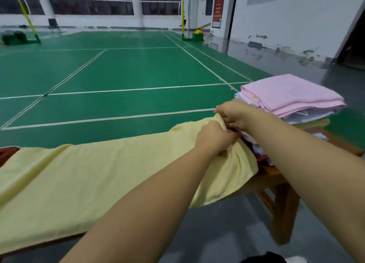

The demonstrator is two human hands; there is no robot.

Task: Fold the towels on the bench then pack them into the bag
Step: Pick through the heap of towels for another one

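2 hands, left hand (215, 137) and right hand (234, 112), pinch the yellow towel (88, 173) edge beside the stack (292, 100).

Head-worn view, down over bench (276, 185)

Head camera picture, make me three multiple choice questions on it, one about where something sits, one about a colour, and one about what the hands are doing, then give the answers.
1. Where is the folded pink towel?
A. on top of the stack at the bench's right end
B. on the green court floor
C. draped over a forearm

2. What colour is the towel spread along the wooden bench?
A. blue
B. pale yellow
C. red

3. What are the two hands doing?
A. hanging idle
B. pressing flat on the pink towel
C. both gripping the yellow towel's right end

Answers:
1 A, the folded pink towel tops the pile.
2 B, the pale yellow towel covers the wooden bench.
3 C, the left hand and right hand bunch its cloth.
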